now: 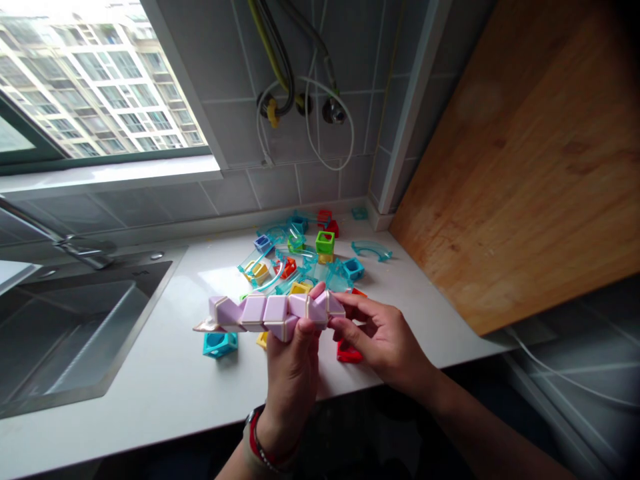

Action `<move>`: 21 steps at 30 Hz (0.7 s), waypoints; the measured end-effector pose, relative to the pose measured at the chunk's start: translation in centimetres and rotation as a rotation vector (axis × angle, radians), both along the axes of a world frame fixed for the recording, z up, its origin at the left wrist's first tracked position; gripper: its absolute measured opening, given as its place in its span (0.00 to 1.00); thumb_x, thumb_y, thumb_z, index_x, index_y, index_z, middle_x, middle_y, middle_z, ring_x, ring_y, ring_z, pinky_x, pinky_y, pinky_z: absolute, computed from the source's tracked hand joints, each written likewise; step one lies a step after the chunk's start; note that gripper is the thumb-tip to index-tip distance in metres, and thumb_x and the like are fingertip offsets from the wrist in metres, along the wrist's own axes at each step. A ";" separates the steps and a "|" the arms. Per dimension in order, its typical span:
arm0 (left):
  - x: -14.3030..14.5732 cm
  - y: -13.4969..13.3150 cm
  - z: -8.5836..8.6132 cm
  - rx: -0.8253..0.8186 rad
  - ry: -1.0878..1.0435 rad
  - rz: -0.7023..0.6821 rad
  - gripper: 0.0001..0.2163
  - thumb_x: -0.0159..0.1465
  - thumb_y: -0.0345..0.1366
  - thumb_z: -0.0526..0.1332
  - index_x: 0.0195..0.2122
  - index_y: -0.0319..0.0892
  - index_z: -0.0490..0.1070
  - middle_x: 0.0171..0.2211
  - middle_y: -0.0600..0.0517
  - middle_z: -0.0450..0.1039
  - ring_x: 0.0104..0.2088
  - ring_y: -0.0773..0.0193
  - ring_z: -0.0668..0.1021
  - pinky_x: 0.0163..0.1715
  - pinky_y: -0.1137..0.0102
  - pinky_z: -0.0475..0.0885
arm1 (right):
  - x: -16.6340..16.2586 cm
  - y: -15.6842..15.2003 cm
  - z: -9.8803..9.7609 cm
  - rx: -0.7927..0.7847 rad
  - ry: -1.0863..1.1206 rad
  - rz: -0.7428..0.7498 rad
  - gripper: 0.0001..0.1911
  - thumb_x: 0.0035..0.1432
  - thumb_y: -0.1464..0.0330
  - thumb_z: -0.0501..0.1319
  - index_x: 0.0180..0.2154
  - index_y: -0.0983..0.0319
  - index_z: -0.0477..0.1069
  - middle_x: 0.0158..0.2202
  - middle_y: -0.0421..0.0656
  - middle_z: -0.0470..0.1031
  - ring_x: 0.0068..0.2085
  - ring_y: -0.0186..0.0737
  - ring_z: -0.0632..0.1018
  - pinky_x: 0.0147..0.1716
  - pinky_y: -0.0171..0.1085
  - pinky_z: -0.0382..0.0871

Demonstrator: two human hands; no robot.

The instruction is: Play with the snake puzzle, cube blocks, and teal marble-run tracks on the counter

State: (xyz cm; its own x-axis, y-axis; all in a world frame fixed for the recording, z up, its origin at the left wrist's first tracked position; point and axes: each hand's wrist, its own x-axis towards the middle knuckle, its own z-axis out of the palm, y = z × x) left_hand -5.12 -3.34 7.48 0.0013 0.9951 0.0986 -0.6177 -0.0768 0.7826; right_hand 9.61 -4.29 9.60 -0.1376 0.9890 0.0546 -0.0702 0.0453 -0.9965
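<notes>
The lilac block chain was crooked and angular, with pale edges; the left hand grasped it, the right hand pinched its end.

Kitchen, likely home: sink, faucet, white counter, tiled wall.
</notes>
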 end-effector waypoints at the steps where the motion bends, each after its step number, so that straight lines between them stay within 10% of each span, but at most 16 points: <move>1: -0.2 0.2 0.0 0.028 0.014 -0.024 0.16 0.62 0.48 0.71 0.49 0.49 0.79 0.54 0.46 0.80 0.53 0.52 0.81 0.54 0.60 0.77 | 0.0 0.1 0.0 -0.048 0.069 0.041 0.22 0.62 0.58 0.69 0.54 0.61 0.75 0.35 0.42 0.78 0.31 0.36 0.81 0.29 0.33 0.78; 12: -4.6 2.9 -1.7 0.501 0.597 -0.138 0.25 0.58 0.39 0.75 0.58 0.53 0.76 0.61 0.45 0.74 0.57 0.45 0.78 0.62 0.48 0.70 | 1.0 0.5 0.3 -0.233 0.355 0.232 0.18 0.57 0.57 0.74 0.34 0.65 0.75 0.25 0.42 0.80 0.22 0.30 0.77 0.22 0.27 0.70; 21: -3.4 1.6 -1.9 0.445 0.660 -0.036 0.23 0.62 0.38 0.71 0.59 0.50 0.75 0.57 0.46 0.77 0.61 0.44 0.75 0.64 0.49 0.67 | 1.2 0.0 0.8 -0.228 0.289 0.152 0.20 0.51 0.57 0.77 0.34 0.64 0.74 0.23 0.40 0.79 0.20 0.31 0.76 0.19 0.28 0.67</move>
State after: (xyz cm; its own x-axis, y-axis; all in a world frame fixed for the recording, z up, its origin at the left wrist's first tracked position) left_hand -8.52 -1.74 5.61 0.2293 0.8606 0.4548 -0.0453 -0.4573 0.8882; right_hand 10.83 -4.32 10.38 -0.2940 0.9499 -0.1062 -0.3386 -0.2074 -0.9178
